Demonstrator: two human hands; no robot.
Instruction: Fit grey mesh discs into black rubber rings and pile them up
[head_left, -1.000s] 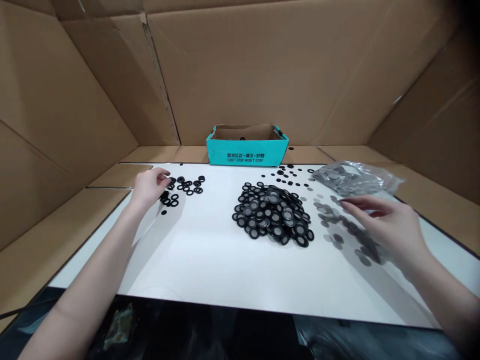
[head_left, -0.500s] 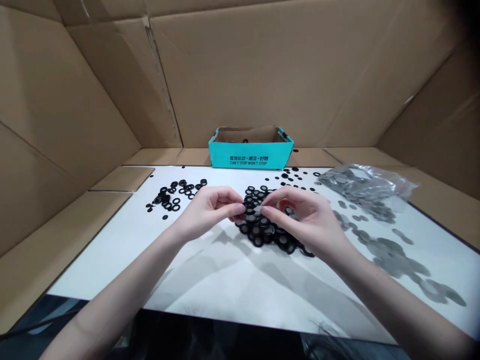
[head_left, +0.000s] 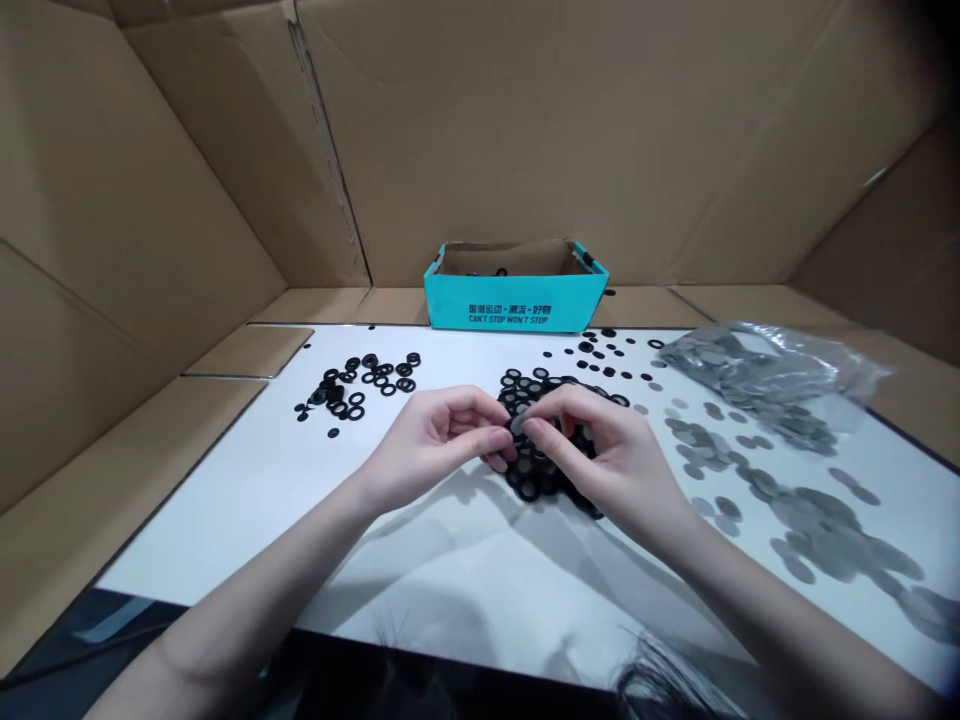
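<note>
My left hand [head_left: 442, 437] is closed in a pinch on a black rubber ring [head_left: 513, 427], mostly hidden by the fingertips. Facing it, my right hand [head_left: 616, 452] pinches a small thin grey disc [head_left: 520, 423] between thumb and forefinger. The disc is against or right beside the ring; I cannot tell whether it sits inside it. Behind and below both hands lies a heap of black rings with grey centres [head_left: 529, 490], partly covered by my right hand.
Loose black rings [head_left: 356, 412] are scattered at the left. Grey discs [head_left: 817, 520] spread over the right side, near a clear plastic bag [head_left: 772, 360] of them. A turquoise box [head_left: 517, 303] stands at the back, with small black pieces [head_left: 609, 372] before it. Cardboard walls [head_left: 600, 130] surround the white tabletop [head_left: 247, 480].
The view has shifted slightly. The disc in my right hand has come closer to the ring in my left fingertips, and the gap between the hands has narrowed.
</note>
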